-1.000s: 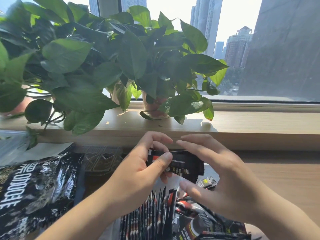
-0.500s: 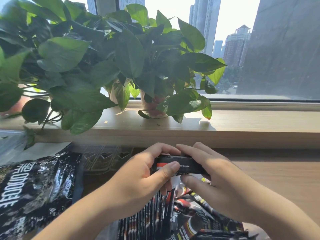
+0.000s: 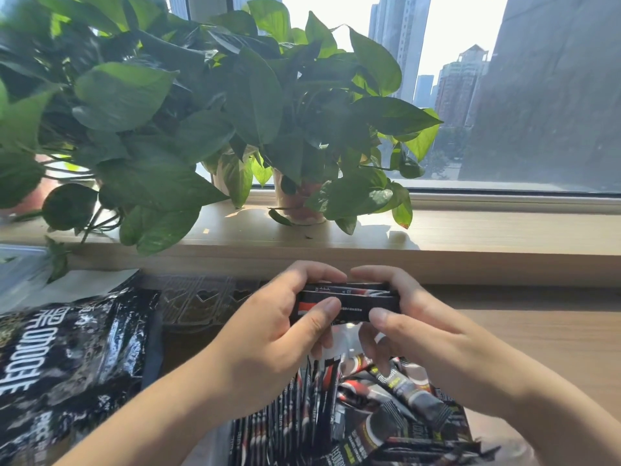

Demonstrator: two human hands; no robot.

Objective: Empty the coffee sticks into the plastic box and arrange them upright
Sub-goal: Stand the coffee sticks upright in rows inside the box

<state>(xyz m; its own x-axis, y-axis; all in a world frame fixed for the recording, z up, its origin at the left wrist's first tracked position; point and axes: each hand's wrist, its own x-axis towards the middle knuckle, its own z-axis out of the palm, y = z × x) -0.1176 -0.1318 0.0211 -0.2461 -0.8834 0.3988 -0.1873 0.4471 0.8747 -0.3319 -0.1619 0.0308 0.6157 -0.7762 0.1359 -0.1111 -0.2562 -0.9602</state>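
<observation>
A small stack of black coffee sticks lies level between both hands, above the box. My left hand pinches its left end with the thumb on the near side. My right hand pinches the right end the same way. Below them the clear plastic box holds several black-and-red sticks standing upright on its left side, while loose sticks lie jumbled on the right. The box walls are hard to make out.
A black glossy coffee bag lies at the left on the wooden table. A clear moulded plastic tray sits behind it. Potted leafy plants stand on the window sill beyond.
Both hands have come down towards the box and closed in on the stack. The sticks, spread and tilted a second ago, are now squared together and level.
</observation>
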